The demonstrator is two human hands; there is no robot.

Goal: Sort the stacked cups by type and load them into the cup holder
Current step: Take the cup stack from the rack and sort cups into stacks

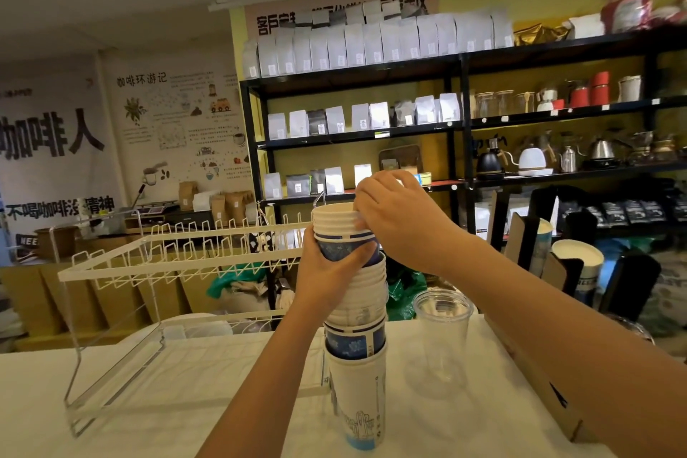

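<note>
Setting: coffee shop interior; black shelving [461, 111] at the back carries white bags and kettles; printed posters cover the left wall.
Surface: white surface [156, 416] in the foreground, carrying the items below.
Cup stack: tall stack of paper cups [357, 327], white and blue-printed, standing upright on the surface at centre.
Left hand: left hand [327, 273] wrapped around the upper part of the stack, fingers closed on a blue-printed cup.
Right hand: right hand [399, 219] closed over the rims at the top of the stack, fingertips pinching the topmost white cups.
Clear cup: clear plastic cup [440, 338] upright, just right of the stack.
Rack: white wire rack [178, 271] left of the stack.
Cardboard holders: black-and-brown sleeves [528, 245] at far right, with cups inside.
</note>
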